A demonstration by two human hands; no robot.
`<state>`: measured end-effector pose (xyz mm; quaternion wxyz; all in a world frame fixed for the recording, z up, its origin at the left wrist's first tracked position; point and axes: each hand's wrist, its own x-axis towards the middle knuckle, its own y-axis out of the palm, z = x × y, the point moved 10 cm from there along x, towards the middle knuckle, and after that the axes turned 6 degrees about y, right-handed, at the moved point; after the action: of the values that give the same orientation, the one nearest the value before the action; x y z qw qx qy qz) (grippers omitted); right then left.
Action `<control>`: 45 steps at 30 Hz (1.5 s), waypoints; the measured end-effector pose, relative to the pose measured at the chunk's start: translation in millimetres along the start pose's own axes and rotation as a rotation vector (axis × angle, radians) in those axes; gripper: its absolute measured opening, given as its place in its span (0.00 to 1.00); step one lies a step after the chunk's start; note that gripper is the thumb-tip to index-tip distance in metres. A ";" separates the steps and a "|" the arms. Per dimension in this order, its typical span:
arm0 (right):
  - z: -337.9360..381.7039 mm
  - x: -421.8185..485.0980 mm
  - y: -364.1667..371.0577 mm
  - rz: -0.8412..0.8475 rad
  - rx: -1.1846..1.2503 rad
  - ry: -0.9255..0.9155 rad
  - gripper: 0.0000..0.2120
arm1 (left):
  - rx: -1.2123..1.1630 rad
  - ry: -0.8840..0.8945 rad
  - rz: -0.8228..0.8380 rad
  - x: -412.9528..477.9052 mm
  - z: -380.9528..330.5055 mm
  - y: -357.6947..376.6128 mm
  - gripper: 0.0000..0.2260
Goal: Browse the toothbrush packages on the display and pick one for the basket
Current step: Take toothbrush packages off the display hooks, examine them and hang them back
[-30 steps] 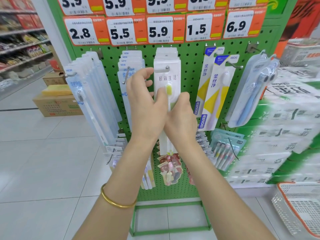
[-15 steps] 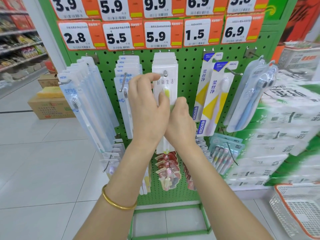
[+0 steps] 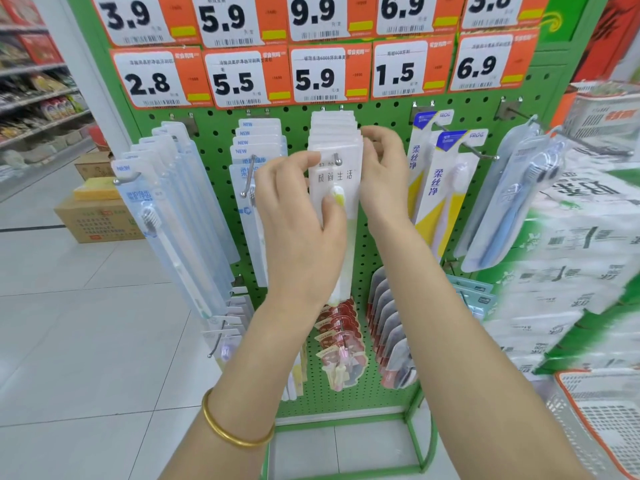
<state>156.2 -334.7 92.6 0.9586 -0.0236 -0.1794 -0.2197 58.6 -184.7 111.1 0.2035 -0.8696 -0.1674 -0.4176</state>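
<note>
A white toothbrush package [image 3: 337, 174] with a yellow-green brush head hangs at the front of a stack on a metal hook, in the middle of the green pegboard display [image 3: 388, 112]. My left hand [image 3: 298, 216] grips it from the left, with the thumb pressed on its front and the fingertips at its top left corner. My right hand [image 3: 384, 174] holds the stack's upper right edge, fingers curled around it beside the hook. The white and orange basket [image 3: 602, 420] sits on the floor at the lower right.
Pale blue toothbrush packs [image 3: 173, 202] hang on the left, yellow-white packs [image 3: 440, 188] and a blue twin pack [image 3: 512, 202] on the right. Smaller packs hang below. Stacked tissue packs [image 3: 571, 271] crowd the right side. Cardboard boxes [image 3: 97, 216] stand on the tiled aisle floor at left.
My right hand has risen from the middle of the white package to its upper right edge by the hook. My left hand has kept its grip, and the view has moved closer.
</note>
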 end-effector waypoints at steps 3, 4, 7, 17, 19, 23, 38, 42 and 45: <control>0.8 7.0 3.6 0.032 0.074 0.029 0.05 | 0.000 0.022 -0.006 -0.2 -2.4 -0.7 0.18; 0.4 8.3 4.0 0.043 0.092 0.040 0.04 | 0.004 0.032 -0.008 -0.4 -3.1 -0.9 0.18; -1.7 11.1 4.6 0.076 0.147 0.090 0.05 | 0.015 0.051 -0.012 -0.8 -4.0 -1.0 0.18; 8.7 7.7 -9.9 -0.126 0.140 0.006 0.06 | 0.042 0.108 -0.016 -5.3 -14.4 -2.2 0.19; 10.1 3.0 -13.7 -0.151 0.114 -0.022 0.05 | 0.050 0.117 -0.025 -6.1 -16.1 -3.4 0.19; 9.8 -13.5 -24.1 -0.200 0.059 -0.062 0.07 | 0.049 0.117 -0.023 -11.0 -18.6 -1.7 0.19; -2.1 -75.7 -98.6 -0.330 -0.068 -0.093 0.04 | -0.042 0.038 0.034 -61.6 -19.6 19.1 0.15; -26.9 -94.6 -126.7 -0.278 -0.070 -0.002 0.05 | -0.125 -0.085 0.150 -91.3 -4.3 42.6 0.11; -52.3 -107.5 -141.9 -0.217 -0.052 0.090 0.07 | -0.150 -0.224 0.300 -120.6 13.2 71.6 0.13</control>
<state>22.4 -424.9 0.8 0.9353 -0.0189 -0.1322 -0.3276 28.5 -254.4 -7.5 0.1781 -0.9384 -0.0262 -0.2948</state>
